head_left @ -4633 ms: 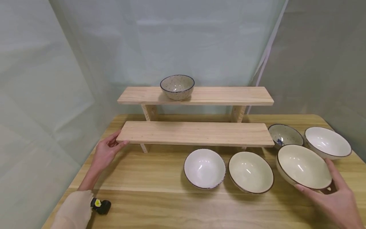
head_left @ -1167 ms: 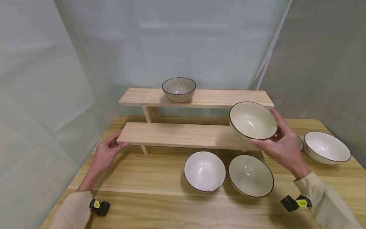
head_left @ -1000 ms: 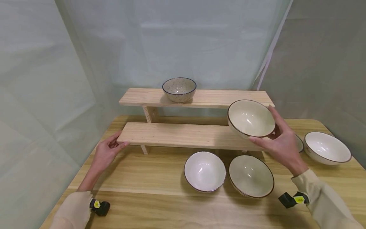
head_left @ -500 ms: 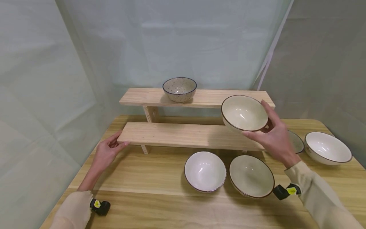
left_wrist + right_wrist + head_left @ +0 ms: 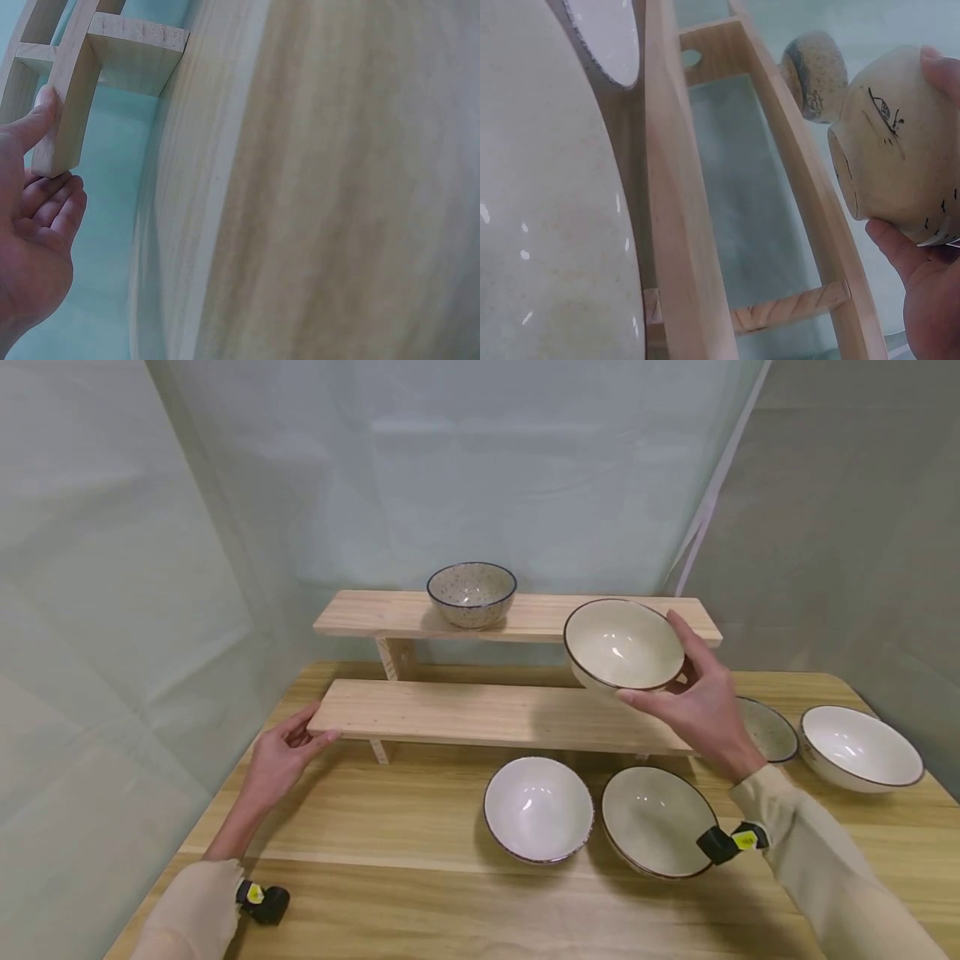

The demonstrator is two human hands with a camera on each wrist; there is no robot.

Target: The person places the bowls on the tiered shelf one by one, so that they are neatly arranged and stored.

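Note:
My right hand (image 5: 701, 697) grips a cream bowl with a dark rim (image 5: 624, 645) by its right side, thumb at the near edge. The bowl is raised over the lower board, overlapping the upper board's front edge in the head view. Dark painted marks show on the bowl's outside (image 5: 900, 142) in the right wrist view. At the left, my left hand (image 5: 281, 760) pinches the end of the lower board of a two-tier wooden shelf (image 5: 450, 710), thumb on one face and fingers beneath. A speckled grey bowl with a blue rim (image 5: 471, 597) sits on the upper board (image 5: 367, 612).
In front of the shelf, a white bowl (image 5: 538, 810) and another cream bowl (image 5: 652, 818) stand on the wooden table (image 5: 360, 893). To the right are a greyish bowl (image 5: 768, 731), partly behind my right hand, and a wide white bowl (image 5: 862, 747). Pale curtains (image 5: 487, 468) hang behind.
My right hand has lifted the cream bowl from the table's right side and carried it leftward and up over the shelf. My left hand has kept its hold on the shelf end.

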